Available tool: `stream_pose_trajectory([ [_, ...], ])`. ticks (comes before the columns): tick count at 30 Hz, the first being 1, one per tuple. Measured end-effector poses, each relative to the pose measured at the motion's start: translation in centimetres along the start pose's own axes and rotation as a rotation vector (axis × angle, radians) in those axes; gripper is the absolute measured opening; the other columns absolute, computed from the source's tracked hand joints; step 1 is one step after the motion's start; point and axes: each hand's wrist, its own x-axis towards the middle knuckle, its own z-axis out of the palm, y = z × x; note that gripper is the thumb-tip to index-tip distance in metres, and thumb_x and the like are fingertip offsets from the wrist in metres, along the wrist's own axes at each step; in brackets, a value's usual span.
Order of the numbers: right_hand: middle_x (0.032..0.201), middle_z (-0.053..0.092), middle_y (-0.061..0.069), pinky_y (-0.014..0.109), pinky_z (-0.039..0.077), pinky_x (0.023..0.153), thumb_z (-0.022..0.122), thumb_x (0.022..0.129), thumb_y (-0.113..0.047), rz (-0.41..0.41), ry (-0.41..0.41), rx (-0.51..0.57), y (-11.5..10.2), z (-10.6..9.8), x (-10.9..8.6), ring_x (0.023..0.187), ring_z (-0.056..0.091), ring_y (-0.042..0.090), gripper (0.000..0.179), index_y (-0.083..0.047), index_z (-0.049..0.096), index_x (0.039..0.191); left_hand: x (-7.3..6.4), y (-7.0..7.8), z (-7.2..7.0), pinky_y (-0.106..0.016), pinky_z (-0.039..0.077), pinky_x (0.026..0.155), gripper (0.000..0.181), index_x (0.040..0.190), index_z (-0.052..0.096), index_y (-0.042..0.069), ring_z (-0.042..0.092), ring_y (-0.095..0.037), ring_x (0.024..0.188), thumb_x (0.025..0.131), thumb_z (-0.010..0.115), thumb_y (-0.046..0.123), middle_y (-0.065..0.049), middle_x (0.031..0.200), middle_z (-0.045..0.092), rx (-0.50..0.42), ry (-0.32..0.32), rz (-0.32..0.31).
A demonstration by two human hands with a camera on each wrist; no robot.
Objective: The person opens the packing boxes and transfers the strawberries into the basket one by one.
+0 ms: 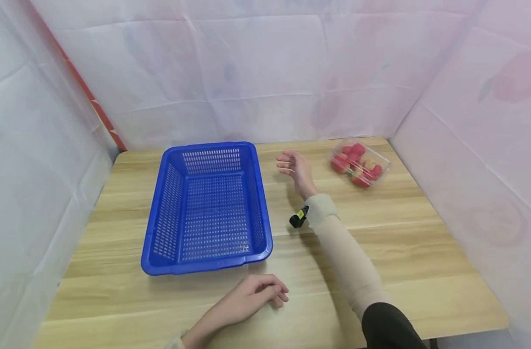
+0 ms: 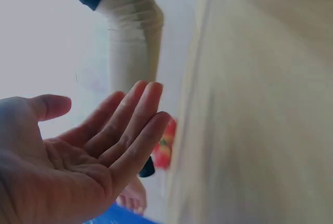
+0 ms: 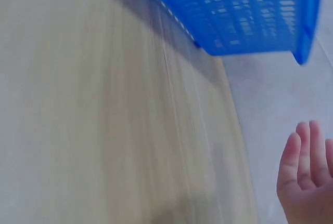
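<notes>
A blue plastic basket point(image 1: 265, 232) with slotted sides stands on the left half of the table, nothing visible inside it. My right hand point(image 1: 297, 169) hovers just right of the basket's far end, fingers loosely bent and holding nothing. Near the table's front, my left hand point(image 1: 258, 295) lies below the basket's near right corner. Its relaxed fingers and bare palm appear in the left wrist view, with nothing held. To the right of my right hand sits a clear plastic box point(image 1: 380, 162) of red and yellowish fruits point(image 1: 354, 157), apparently apples.
The wooden table point(image 1: 422, 271) is enclosed by pale printed sheets point(image 1: 265, 72) at the back and both sides. A black wrist camera point(image 1: 297, 219) sticks out from the right sleeve, close to the basket's right rim.
</notes>
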Motion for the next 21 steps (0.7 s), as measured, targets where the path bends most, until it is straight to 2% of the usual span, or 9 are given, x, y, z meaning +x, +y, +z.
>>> stream_pose_trajectory([
  [6,0.102,0.07,0.011,0.032,0.053,0.08,0.043,0.105,-0.018,0.035,0.138,0.101,-1.0,-3.8,-1.7,0.084,0.066,0.021,0.025,-0.007,0.063,0.114,2.4,1.9,1.6,-0.03,0.053,0.083,0.031,0.111,0.069,0.002,0.069,-0.011,0.085,0.104,0.049,0.024,0.001,0.098,0.072,0.055,-0.096,0.007],
  [10,0.096,0.071,0.012,0.03,0.055,0.073,0.044,0.104,-0.016,0.019,0.202,0.165,-1.3,-5.7,-2.4,0.079,0.067,0.021,0.024,-0.004,0.063,0.114,4.4,2.6,2.0,-0.031,0.054,0.081,0.031,0.114,0.068,0.002,0.069,-0.008,0.085,0.104,0.049,0.024,0.001,0.099,0.072,0.067,-0.107,0.028],
  [12,0.097,0.07,0.014,0.03,0.054,0.071,0.045,0.104,-0.015,0.023,0.237,0.202,-1.6,-6.3,-2.8,0.076,0.066,0.021,0.023,-0.004,0.063,0.114,5.4,3.0,2.2,-0.032,0.055,0.081,0.03,0.117,0.067,0.001,0.068,-0.01,0.086,0.104,0.049,0.022,-0.002,0.101,0.072,0.042,-0.097,0.036],
  [15,0.097,0.069,0.014,0.029,0.054,0.067,0.044,0.104,-0.013,0.051,0.277,0.263,-1.9,-7.0,-3.1,0.072,0.064,0.02,0.021,-0.004,0.06,0.115,6.7,3.3,2.6,-0.035,0.055,0.082,0.03,0.123,0.063,0.003,0.069,-0.019,0.09,0.104,0.049,0.022,-0.006,0.103,0.072,-0.014,-0.046,0.023],
  [18,0.097,0.069,0.013,0.028,0.053,0.066,0.045,0.105,-0.016,0.082,0.326,0.32,-2.0,-7.7,-3.4,0.071,0.063,0.019,0.026,-0.001,0.054,0.124,8.0,3.3,3.0,-0.039,0.055,0.083,0.032,0.131,0.057,0.005,0.07,-0.028,0.093,0.103,0.05,0.02,-0.011,0.107,0.071,-0.088,0.041,0.008],
  [21,0.11,0.067,0.015,0.03,0.053,0.079,0.047,0.105,-0.022,0.117,0.366,0.352,-2.1,-8.5,-3.8,0.075,0.065,0.018,0.041,0.001,0.045,0.139,9.3,3.0,3.3,-0.041,0.055,0.084,0.038,0.137,0.048,0.003,0.069,-0.029,0.095,0.102,0.048,0.017,-0.014,0.112,0.069,-0.158,0.164,0.015],
])
